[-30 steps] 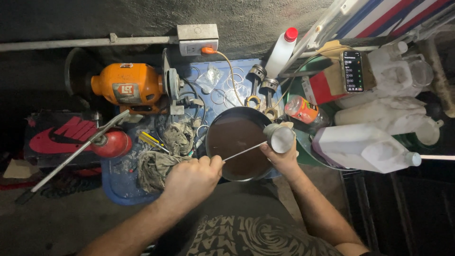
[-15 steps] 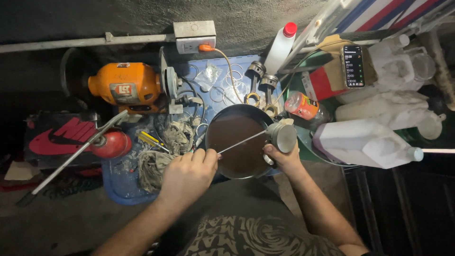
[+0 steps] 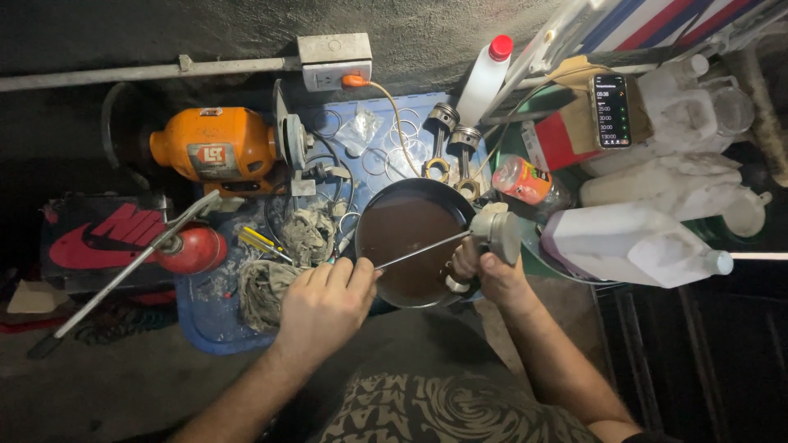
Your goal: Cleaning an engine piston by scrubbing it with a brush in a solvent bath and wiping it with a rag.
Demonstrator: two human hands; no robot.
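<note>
My left hand [image 3: 324, 305] pinches the near end of a thin metal rod [image 3: 420, 252]. The rod slants up to the right over a round dark pan [image 3: 386, 197] of brown liquid, and its far end meets a pale grey piston [image 3: 497, 231]. My right hand [image 3: 489, 275] grips that piston from below at the pan's right rim, with its flat crown turned to the right. Both forearms reach in from the bottom of the view.
An orange bench grinder [image 3: 215, 150] stands at the back left. Dirty rags [image 3: 283, 262], a yellow-handled screwdriver [image 3: 261, 243] and a red oil can [image 3: 190, 248] lie on a blue tray. Two pistons with rods [image 3: 453, 149], white jugs [image 3: 636, 242] and a phone [image 3: 611, 110] crowd the right.
The piston has turned in my right hand so its crown faces right, and the hand now sits a little lower. My left hand keeps the rod at about the same slant.
</note>
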